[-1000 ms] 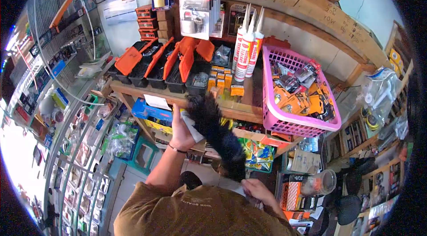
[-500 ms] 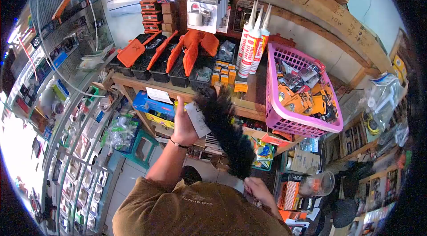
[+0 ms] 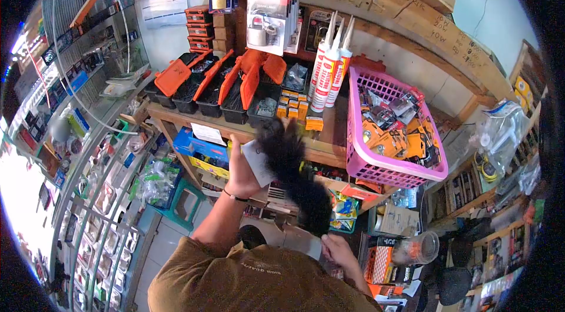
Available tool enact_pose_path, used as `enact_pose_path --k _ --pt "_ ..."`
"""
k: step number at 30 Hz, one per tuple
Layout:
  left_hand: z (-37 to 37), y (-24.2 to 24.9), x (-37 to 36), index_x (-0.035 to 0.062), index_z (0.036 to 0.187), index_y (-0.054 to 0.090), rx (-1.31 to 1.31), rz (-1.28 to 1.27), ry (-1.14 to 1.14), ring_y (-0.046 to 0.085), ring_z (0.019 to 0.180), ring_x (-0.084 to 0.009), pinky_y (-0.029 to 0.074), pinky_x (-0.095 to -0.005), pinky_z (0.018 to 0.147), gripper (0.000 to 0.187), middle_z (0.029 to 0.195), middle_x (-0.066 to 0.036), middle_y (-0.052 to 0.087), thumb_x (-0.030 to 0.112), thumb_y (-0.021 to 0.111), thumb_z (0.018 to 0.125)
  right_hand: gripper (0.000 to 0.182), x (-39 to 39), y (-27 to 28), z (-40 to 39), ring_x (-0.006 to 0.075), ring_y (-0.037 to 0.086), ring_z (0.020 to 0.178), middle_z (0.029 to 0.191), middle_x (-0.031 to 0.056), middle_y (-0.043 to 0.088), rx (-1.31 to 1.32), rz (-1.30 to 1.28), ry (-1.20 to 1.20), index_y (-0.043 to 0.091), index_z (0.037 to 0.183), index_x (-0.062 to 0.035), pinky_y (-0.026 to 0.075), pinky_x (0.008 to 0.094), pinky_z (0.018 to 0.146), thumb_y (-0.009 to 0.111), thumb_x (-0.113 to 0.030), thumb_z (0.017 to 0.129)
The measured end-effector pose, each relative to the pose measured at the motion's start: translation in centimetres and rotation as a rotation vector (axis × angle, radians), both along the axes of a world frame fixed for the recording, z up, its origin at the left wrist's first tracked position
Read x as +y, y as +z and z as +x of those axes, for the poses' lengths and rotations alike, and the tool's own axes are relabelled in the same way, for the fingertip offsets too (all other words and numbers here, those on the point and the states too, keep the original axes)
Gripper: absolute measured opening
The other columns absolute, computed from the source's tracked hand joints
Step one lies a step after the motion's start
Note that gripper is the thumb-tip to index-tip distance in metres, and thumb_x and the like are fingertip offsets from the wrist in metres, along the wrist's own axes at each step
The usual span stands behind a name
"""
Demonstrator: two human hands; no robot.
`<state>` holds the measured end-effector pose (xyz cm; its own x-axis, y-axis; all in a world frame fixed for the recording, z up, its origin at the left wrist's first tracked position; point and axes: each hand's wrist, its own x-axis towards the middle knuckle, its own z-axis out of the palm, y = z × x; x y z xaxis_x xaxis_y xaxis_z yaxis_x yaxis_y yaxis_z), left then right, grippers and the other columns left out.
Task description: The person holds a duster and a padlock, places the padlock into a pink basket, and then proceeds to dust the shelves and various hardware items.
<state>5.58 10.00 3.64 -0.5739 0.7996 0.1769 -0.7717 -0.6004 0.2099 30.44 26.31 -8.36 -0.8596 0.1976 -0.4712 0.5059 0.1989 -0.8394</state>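
Observation:
My left hand (image 3: 240,173) is closed around a white card or small box (image 3: 258,163), holding it upright with the thumb raised; some print shows on its face. A black feather duster (image 3: 311,203) slants up from my right hand (image 3: 338,251), which is wrapped around its lower end. The duster's blurred tip lies against or just in front of the white piece; contact is hard to tell. Behind both stands a wooden shelf with black bins (image 3: 238,103) under orange lids, small orange-yellow boxes (image 3: 292,106) and white sealant tubes (image 3: 329,70).
A pink basket (image 3: 406,175) of packaged goods stands at the shelf's right end. Padlocks in blister packs (image 3: 268,20) hang from hooks above. Below are a blue box (image 3: 203,144) and a green stool (image 3: 187,203). A glass display case lines the left side.
The duster's feathers have swept and bent by the white piece, now blurred. My hands stay nearly where they were, and the view has tilted slightly upward.

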Motion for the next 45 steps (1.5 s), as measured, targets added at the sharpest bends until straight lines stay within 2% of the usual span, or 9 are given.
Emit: enact_pose_path --k 12,20,24,28,30,35,38,42,45 --pt "-1.6 -3.4 0.7 0.0036 0.126 0.035 0.505 -0.115 0.078 0.041 0.114 -0.0304 0.033 -0.0443 0.095 0.081 0.125 -0.018 0.041 0.067 0.024 0.078 0.037 -0.5 -0.7 1.3 0.006 0.038 0.049 0.054 -0.0022 0.043 0.185 -0.006 0.075 0.049 0.064 -0.0059 0.033 0.0218 0.046 0.041 -0.03 0.09" --pt "-1.8 -5.0 1.1 0.0076 0.123 0.038 0.447 -0.139 0.094 0.042 0.111 -0.0354 0.034 -0.0498 0.093 0.075 0.122 -0.019 0.043 0.066 0.028 0.078 0.038 0.0 -0.5 1.1 0.0071 0.038 0.043 0.051 -0.002 0.043 0.272 0.082 0.24 0.046 0.061 -0.0072 0.031 0.0217 0.04 0.041 -0.032 0.09" --pt "0.7 -0.7 1.1 0.0064 0.126 0.035 0.075 -0.091 0.066 0.042 0.111 -0.0359 0.03 -0.0476 0.096 0.08 0.123 -0.02 0.042 0.069 0.027 0.076 0.034 0.1 -0.4 1.6 0.0058 0.038 0.051 0.055 -0.0043 0.043 0.066 -0.184 -0.088 0.05 0.065 -0.0058 0.033 0.0221 0.048 0.043 -0.028 0.09" --pt "-0.5 -3.4 1.1 0.0062 0.127 0.035 0.676 -0.225 0.16 0.038 0.117 -0.0297 0.028 -0.0468 0.097 0.08 0.127 -0.015 0.04 0.068 0.023 0.078 0.037 0.2 -1.7 2.1 0.0062 0.036 0.04 0.05 -0.0017 0.042 0.297 0.054 0.189 0.046 0.06 -0.0074 0.029 0.021 0.038 0.041 -0.029 0.09" --pt "0.6 -0.8 1.3 0.0051 0.126 0.034 0.03 -0.072 0.092 0.037 0.118 -0.0297 0.027 -0.0459 0.098 0.078 0.124 -0.016 0.042 0.066 0.025 0.079 0.037 0.7 0.0 2.0 0.006 0.038 0.052 0.056 -0.0041 0.042 0.02 -0.181 -0.075 0.05 0.064 -0.0051 0.033 0.0219 0.049 0.041 -0.03 0.09" --pt "0.1 -2.5 1.1 0.0052 0.13 0.028 0.694 -0.282 0.153 0.036 0.118 -0.0333 0.025 -0.048 0.099 0.073 0.13 -0.014 0.036 0.06 0.03 0.081 0.038 -1.3 -0.7 2.7 0.007 0.037 0.04 0.05 -0.0017 0.042 0.279 0.007 0.096 0.045 0.061 -0.006 0.03 0.0217 0.038 0.04 -0.03 0.09" --pt "0.4 -1.0 1.3 0.0045 0.13 0.028 0.057 -0.048 0.018 0.04 0.115 -0.0342 0.035 -0.0473 0.093 0.069 0.128 -0.014 0.038 0.054 0.035 0.082 0.039 -0.4 0.9 2.1 0.012 0.046 0.06 0.062 0.0026 0.05 -0.074 -0.244 -0.172 0.051 0.074 0.0006 0.041 0.0279 0.06 0.043 -0.034 0.089" --pt "-0.7 -3.2 1.2 0.0048 0.129 0.029 0.569 -0.363 0.123 0.04 0.115 -0.0319 0.03 -0.0449 0.096 0.079 0.125 -0.015 0.041 0.066 0.026 0.079 0.038 -1.0 -1.3 2.1 0.0071 0.038 0.041 0.05 -0.0013 0.043 0.16 0.041 0.18 0.046 0.061 -0.0059 0.03 0.0222 0.04 0.041 -0.03 0.09" --pt "0.2 -1.3 1.4 0.0048 0.129 0.029 0.251 -0.286 0.097 0.041 0.114 -0.0333 0.031 -0.0468 0.095 0.076 0.125 -0.016 0.04 0.063 0.026 0.08 0.036 -0.6 1.1 1.7 0.0065 0.038 0.046 0.053 -0.0016 0.043 0.084 -0.121 -0.025 0.048 0.063 -0.0051 0.031 0.022 0.043 0.042 -0.028 0.09"
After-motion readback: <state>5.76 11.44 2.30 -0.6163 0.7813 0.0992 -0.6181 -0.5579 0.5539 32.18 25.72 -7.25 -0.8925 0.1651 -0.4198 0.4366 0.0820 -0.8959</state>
